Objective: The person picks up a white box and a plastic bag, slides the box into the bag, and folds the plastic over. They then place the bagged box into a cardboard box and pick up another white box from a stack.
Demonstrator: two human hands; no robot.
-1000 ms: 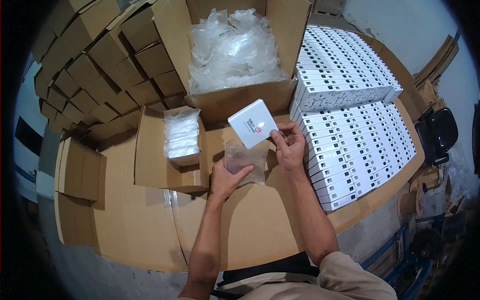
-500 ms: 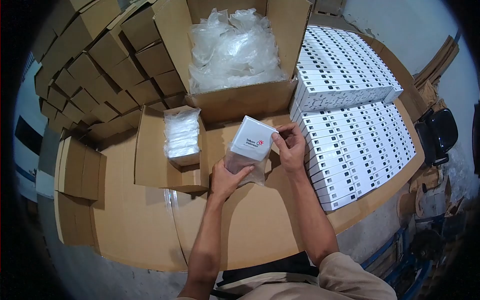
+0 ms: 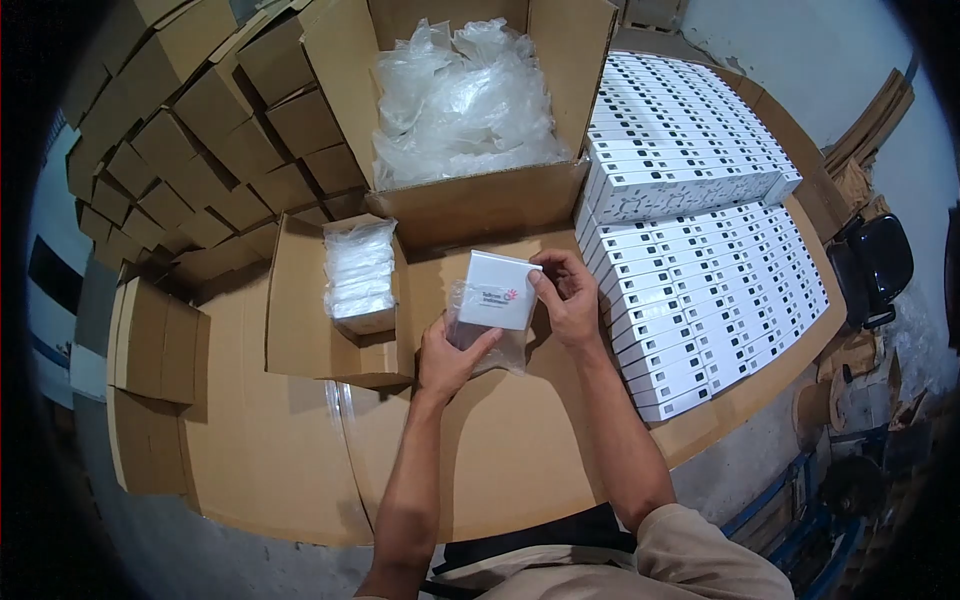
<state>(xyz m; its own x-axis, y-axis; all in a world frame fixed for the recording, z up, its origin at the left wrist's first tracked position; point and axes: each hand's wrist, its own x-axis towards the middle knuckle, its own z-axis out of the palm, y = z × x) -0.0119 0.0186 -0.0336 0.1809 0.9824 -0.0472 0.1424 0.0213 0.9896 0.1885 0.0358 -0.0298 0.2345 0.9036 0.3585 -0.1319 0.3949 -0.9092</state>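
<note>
A flat white square unit (image 3: 498, 288) with a red logo and "Telkom Indonesia" print is partly inside a clear plastic bag (image 3: 508, 352). My left hand (image 3: 447, 358) grips the bag from the left, its thumb across the front at the unit's lower edge. At the upper right corner, the unit is pinched by my right hand (image 3: 568, 298), thumb in front and fingers curled behind. The unit's upper part stands out of the bag. Left of my hands, an open carton (image 3: 290, 335) holds a row of bagged items (image 3: 360, 270).
A large open carton (image 3: 480, 208) full of loose clear bags (image 3: 465, 100) stands behind my hands. White units (image 3: 715, 300) are stacked in rows at the right. Many brown cartons (image 3: 215, 130) are piled at the back left, and more cartons (image 3: 160, 340) stand on the cardboard-covered table (image 3: 265, 450).
The white unit has turned from a tilt to nearly upright and sits slightly lower. My right hand has shifted a little left with it; my left hand still grips the bag.
</note>
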